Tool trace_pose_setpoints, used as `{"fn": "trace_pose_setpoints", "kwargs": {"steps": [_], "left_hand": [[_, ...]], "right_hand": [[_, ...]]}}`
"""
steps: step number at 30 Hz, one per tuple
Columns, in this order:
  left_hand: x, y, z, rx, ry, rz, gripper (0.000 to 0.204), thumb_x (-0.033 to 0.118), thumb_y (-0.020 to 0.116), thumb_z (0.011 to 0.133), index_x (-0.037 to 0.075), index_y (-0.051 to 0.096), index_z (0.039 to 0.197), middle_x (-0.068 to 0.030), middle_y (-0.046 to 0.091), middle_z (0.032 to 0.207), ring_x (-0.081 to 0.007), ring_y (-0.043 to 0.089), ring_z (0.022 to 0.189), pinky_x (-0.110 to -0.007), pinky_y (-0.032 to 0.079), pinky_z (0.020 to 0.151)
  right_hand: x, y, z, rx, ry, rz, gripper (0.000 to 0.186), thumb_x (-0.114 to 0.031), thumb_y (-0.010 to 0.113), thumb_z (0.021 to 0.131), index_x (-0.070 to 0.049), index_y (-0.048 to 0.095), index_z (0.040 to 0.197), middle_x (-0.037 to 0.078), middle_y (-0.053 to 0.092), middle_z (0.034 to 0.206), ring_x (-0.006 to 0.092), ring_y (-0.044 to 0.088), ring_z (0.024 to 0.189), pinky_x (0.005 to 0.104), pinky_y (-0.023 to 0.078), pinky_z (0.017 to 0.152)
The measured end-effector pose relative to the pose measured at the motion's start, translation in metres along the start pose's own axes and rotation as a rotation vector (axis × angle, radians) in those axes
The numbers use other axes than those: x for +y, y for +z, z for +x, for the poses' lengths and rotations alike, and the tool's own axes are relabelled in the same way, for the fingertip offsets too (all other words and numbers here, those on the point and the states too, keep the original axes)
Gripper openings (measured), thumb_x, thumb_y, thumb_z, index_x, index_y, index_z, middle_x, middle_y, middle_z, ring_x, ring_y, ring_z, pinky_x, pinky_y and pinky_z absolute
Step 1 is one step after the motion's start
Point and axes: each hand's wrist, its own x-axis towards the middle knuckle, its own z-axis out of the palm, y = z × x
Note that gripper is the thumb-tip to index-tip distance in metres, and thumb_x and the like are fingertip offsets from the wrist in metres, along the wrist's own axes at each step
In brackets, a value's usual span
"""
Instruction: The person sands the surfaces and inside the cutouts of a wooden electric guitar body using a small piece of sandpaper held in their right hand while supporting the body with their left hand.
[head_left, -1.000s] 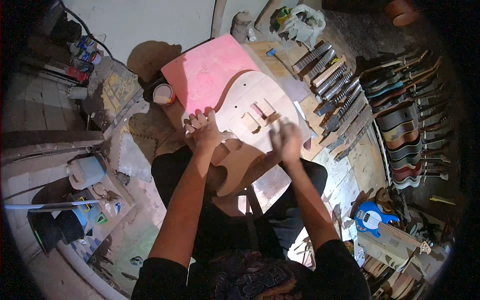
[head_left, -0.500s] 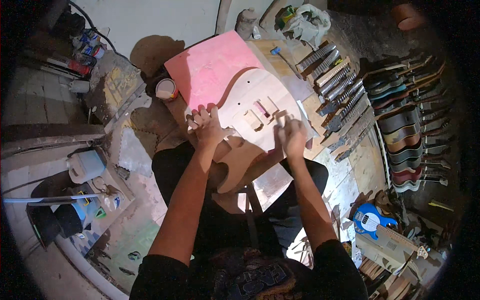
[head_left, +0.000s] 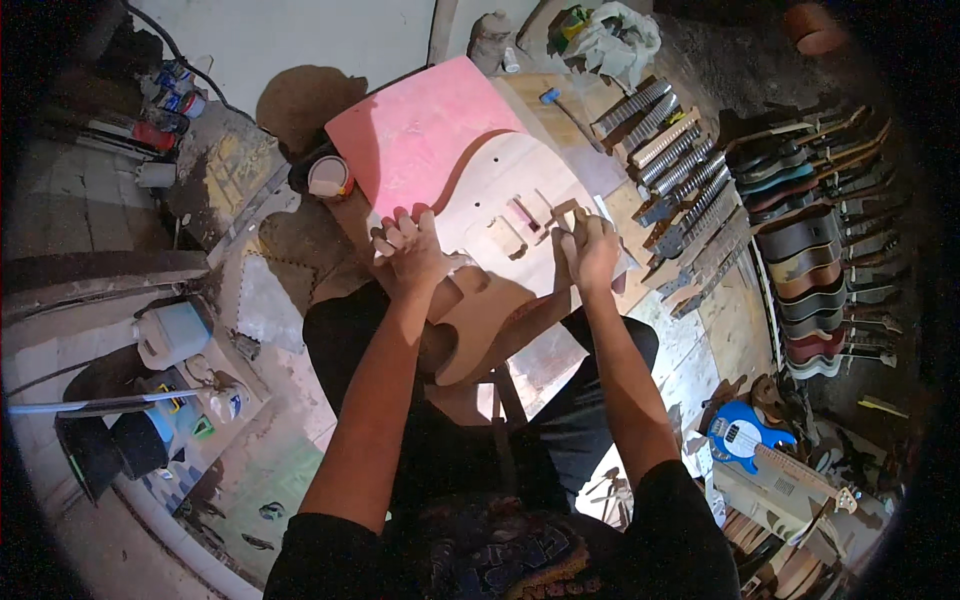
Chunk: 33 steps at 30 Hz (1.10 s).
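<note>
Over the near part of the pink board (head_left: 400, 130): one unfinished guitar body (head_left: 510, 180), pale wood, cut pockets, near end projecting beyond the board. One left hand (head_left: 410, 250), fingers spread at the body's left edge, unmoved; whether gripping or merely pressing, cannot tell. One right hand (head_left: 590, 248), fingers bent around a small pale block (head_left: 568, 218), kind unclear, at the face's right side. Change: right hand, blurred half a second ago, now sharp, slightly farther forward; judged a pause or turn in rubbing. Beside the board's left edge: one tin (head_left: 329, 178).
</note>
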Motion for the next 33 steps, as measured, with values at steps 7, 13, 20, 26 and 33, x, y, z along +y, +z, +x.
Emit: {"fn": "trace_pose_setpoints", "kwargs": {"steps": [7, 13, 20, 26, 33], "left_hand": [[-0.002, 0.012, 0.013, -0.009, -0.023, -0.015, 0.117, 0.052, 0.093, 0.061, 0.016, 0.03, 0.153, -0.0288, 0.025, 0.158, -0.053, 0.025, 0.145, -0.071, 0.026, 0.11], [0.011, 0.02, 0.015, 0.047, 0.038, -0.045, 0.115, 0.049, 0.094, 0.06, 0.016, 0.032, 0.151, -0.0293, 0.026, 0.158, -0.0539, 0.024, 0.145, -0.068, 0.029, 0.11], [-0.013, 0.028, 0.018, 0.131, 0.022, -0.074, 0.108, 0.045, 0.096, 0.057, 0.015, 0.04, 0.144, -0.0308, 0.029, 0.154, -0.0545, 0.03, 0.139, -0.069, 0.032, 0.107], [-0.006, 0.031, 0.014, 0.123, 0.07, -0.102, 0.107, 0.041, 0.098, 0.056, 0.016, 0.042, 0.143, -0.0304, 0.033, 0.149, -0.0538, 0.034, 0.136, -0.068, 0.034, 0.106], [-0.019, 0.031, 0.024, 0.091, 0.126, -0.153, 0.106, 0.045, 0.093, 0.065, 0.013, 0.038, 0.149, -0.0283, 0.035, 0.143, -0.0518, 0.028, 0.14, -0.067, 0.029, 0.112]], "right_hand": [[0.036, 0.107, -0.147, -0.332, -0.073, -0.57, 0.053, -0.033, 0.07, 0.085, -0.01, 0.058, 0.132, 0.02, 0.065, 0.104, 0.0386, 0.066, 0.093, 0.0471, 0.053, 0.076], [0.118, 0.011, -0.021, 0.159, 0.205, -0.186, 0.02, -0.011, 0.075, 0.079, -0.002, 0.058, 0.084, 0.017, 0.055, 0.081, 0.0362, 0.053, 0.075, 0.0466, 0.044, 0.068], [0.031, 0.083, -0.129, -0.308, 0.129, -0.309, 0.041, -0.025, 0.072, 0.084, -0.006, 0.068, 0.121, 0.025, 0.061, 0.125, 0.0394, 0.063, 0.104, 0.0442, 0.052, 0.087], [0.096, 0.008, -0.026, 0.048, 0.061, -0.299, 0.019, -0.013, 0.075, 0.088, 0.001, 0.061, 0.088, 0.006, 0.05, 0.073, 0.0253, 0.049, 0.07, 0.0415, 0.04, 0.064], [0.067, 0.021, -0.085, 0.113, 0.261, -0.269, 0.037, -0.009, 0.072, 0.087, 0.003, 0.065, 0.122, 0.018, 0.066, 0.106, 0.0335, 0.065, 0.097, 0.0406, 0.051, 0.09]]}}
